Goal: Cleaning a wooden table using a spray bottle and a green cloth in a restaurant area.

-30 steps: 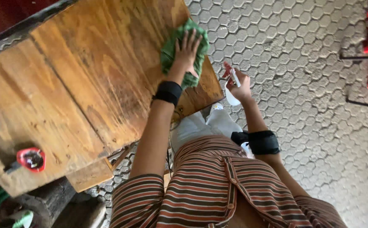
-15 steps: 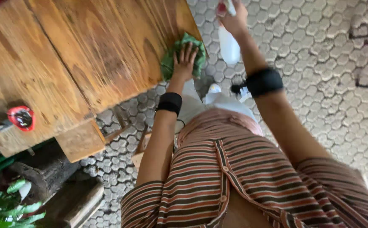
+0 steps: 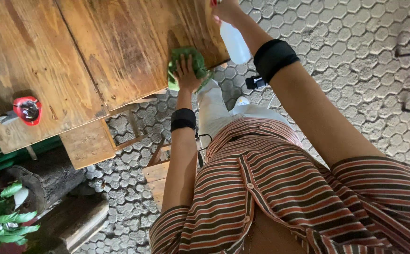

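Green cloth (image 3: 186, 63) on the brown wooden table (image 3: 96, 51), white spray bottle (image 3: 234, 43), black wristbands (image 3: 274, 57), striped rust-and-dark shirt (image 3: 280, 188), red clamp (image 3: 27, 109).
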